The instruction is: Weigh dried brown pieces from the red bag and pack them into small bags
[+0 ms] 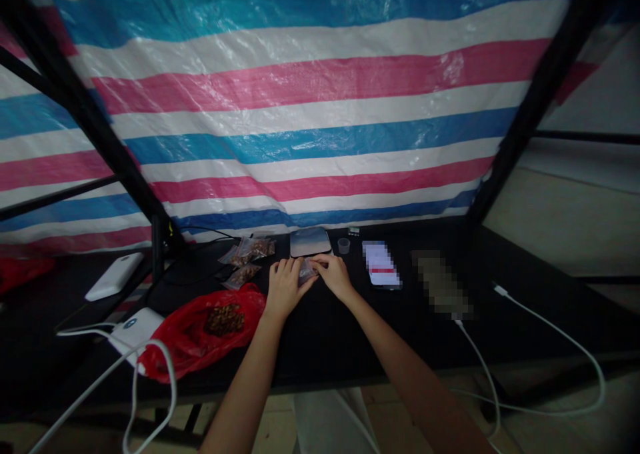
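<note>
Across the black table (330,347), the red bag (183,337) of brown pieces (225,319) sits left of, and closer to you than, the pale square plate (310,242). Just on the plate's near side, your left hand (285,287) and right hand (334,275) each pinch the small clear bag (306,271); it lies between them, neither nearer, glossy, see-through, its long axis unclear.
</note>
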Action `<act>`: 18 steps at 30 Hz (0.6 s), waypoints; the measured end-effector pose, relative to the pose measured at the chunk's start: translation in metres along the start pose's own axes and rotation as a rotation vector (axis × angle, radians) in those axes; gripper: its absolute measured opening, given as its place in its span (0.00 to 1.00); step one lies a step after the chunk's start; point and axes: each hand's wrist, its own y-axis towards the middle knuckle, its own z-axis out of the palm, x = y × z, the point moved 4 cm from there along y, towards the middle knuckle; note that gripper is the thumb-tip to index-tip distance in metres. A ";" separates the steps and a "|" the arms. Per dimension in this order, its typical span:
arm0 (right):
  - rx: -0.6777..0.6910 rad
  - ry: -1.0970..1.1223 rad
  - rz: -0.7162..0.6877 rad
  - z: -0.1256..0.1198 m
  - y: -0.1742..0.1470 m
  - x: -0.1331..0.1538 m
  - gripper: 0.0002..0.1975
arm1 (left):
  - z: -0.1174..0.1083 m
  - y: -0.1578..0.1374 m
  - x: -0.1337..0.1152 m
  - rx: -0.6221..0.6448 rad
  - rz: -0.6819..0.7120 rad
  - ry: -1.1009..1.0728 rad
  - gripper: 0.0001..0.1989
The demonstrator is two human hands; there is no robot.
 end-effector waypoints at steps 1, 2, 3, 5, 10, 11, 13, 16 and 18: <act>0.011 -0.001 -0.009 0.000 0.000 0.000 0.08 | 0.000 0.000 0.001 -0.007 -0.013 -0.011 0.21; 0.009 -0.016 -0.023 -0.002 0.000 0.002 0.09 | 0.001 0.000 0.003 -0.016 -0.028 -0.023 0.21; -0.018 -0.052 -0.043 -0.006 -0.001 0.004 0.11 | 0.002 -0.001 0.004 -0.028 -0.047 -0.036 0.21; -0.149 -0.184 -0.085 -0.020 0.000 0.008 0.13 | 0.003 -0.002 0.008 -0.055 -0.090 -0.066 0.21; -0.455 -0.561 -0.001 -0.056 0.010 -0.010 0.21 | 0.003 -0.004 0.013 -0.115 -0.159 -0.147 0.21; -0.433 -0.608 0.048 -0.058 0.015 -0.019 0.22 | 0.002 -0.004 0.013 -0.116 -0.157 -0.160 0.21; -0.351 -0.676 0.131 -0.059 0.024 -0.038 0.25 | 0.002 -0.005 0.013 -0.114 -0.151 -0.185 0.21; -0.227 -0.708 0.162 -0.054 0.032 -0.058 0.22 | 0.002 -0.006 0.012 -0.107 -0.152 -0.217 0.22; -0.204 -0.681 0.155 -0.053 0.033 -0.064 0.18 | 0.003 -0.007 0.012 -0.099 -0.153 -0.243 0.23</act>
